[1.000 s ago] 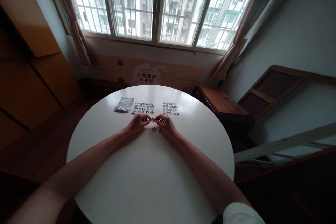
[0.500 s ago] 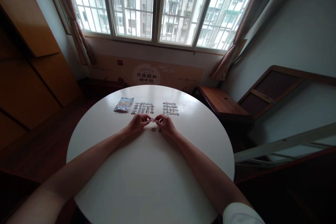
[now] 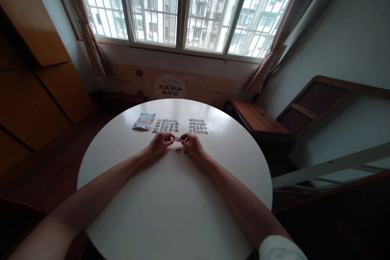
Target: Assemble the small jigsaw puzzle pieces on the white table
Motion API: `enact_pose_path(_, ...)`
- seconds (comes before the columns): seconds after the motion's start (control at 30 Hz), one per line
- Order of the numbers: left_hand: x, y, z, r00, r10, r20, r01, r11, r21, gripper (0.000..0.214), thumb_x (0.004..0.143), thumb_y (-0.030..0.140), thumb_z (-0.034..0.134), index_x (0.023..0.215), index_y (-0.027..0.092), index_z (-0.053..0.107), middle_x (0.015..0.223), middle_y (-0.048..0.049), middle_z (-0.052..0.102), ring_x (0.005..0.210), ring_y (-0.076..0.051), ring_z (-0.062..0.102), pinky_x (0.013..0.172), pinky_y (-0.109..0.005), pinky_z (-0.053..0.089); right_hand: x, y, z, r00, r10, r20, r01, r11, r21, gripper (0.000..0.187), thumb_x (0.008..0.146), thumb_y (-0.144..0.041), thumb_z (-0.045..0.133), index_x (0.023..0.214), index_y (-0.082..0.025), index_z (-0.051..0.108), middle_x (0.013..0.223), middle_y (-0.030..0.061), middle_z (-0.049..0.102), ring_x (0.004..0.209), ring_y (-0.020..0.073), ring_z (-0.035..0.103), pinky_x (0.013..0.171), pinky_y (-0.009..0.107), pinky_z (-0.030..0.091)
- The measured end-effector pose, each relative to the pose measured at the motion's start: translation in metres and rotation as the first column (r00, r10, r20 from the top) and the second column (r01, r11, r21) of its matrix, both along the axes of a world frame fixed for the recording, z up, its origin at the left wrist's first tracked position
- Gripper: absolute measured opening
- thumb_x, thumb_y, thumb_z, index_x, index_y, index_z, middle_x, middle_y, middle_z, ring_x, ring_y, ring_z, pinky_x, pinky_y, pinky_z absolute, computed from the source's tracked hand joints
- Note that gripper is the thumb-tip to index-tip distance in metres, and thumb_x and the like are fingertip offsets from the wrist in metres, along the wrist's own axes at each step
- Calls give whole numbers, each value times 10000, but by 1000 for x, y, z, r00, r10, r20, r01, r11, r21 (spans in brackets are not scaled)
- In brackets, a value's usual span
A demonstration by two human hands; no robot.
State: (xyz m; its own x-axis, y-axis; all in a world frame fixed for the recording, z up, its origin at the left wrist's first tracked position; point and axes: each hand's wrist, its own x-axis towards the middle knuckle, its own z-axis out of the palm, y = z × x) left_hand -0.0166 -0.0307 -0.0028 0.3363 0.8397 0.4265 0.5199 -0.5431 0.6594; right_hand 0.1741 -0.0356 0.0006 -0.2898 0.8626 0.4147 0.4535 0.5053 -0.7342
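Between my fingertips is a small jigsaw puzzle piece (image 3: pixel 177 139), pinched from both sides just above the white table. My left hand (image 3: pixel 161 142) is closed on its left edge, and my right hand (image 3: pixel 191 143) closes on its right edge. Whether it is one piece or two joined ones is too small to tell. Two loose items lie just nearer to me: a puzzle piece (image 3: pixel 178 150) and a darker piece (image 3: pixel 185 151) partly beside my right wrist. Beyond my hands, puzzle pieces lie in rows in a left group (image 3: pixel 166 125) and a right group (image 3: pixel 198 126).
A colourful printed packet (image 3: pixel 144 122) lies left of the pieces. The round white table (image 3: pixel 170 211) fills the middle. A wooden stool or bench (image 3: pixel 258 117) stands beyond its right edge, and a barred window (image 3: pixel 179 8) is behind.
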Motion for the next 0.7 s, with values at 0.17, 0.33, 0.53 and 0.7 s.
enact_pose_path(0.17, 0, 0, 0, 1000, 0, -2, 0, 1000, -5, 211, 783, 293, 575, 817, 127, 700, 545, 14, 573, 502, -75, 481, 512, -175, 372, 0, 1, -1, 1000, 4, -2, -4, 1000, 1, 83, 774, -207, 593, 759, -155, 656, 728, 25, 650, 603, 107, 564, 586, 214, 443)
enact_pose_path(0.33, 0, 0, 1, 1000, 3, -8, -3, 1000, -7, 212, 782, 298, 576, 807, 128, 699, 532, 17, 563, 494, -75, 476, 504, -174, 365, 0, 3, -5, 1000, 2, 6, -2, 1000, -3, 87, 775, -210, 589, 762, -156, 655, 714, 16, 647, 591, 103, 557, 578, 211, 436)
enact_pose_path(0.53, 0, 1, 0, 1000, 1, -12, -1, 1000, 2, 213, 787, 298, 570, 814, 130, 699, 541, 17, 565, 500, -74, 478, 505, -171, 366, 1, 3, -5, 1000, 4, 15, -4, 1000, 7, 79, 771, -206, 596, 756, -158, 657, 707, 13, 641, 594, 104, 565, 579, 209, 434)
enact_pose_path(0.7, 0, 1, -1, 1000, 2, -12, -2, 1000, 6, 204, 783, 294, 577, 814, 134, 700, 539, 19, 565, 495, -73, 478, 505, -172, 366, 1, 2, -3, 1000, 2, 16, -2, 1000, 2, 72, 769, -196, 596, 749, -157, 654, 701, 11, 637, 592, 103, 565, 577, 207, 433)
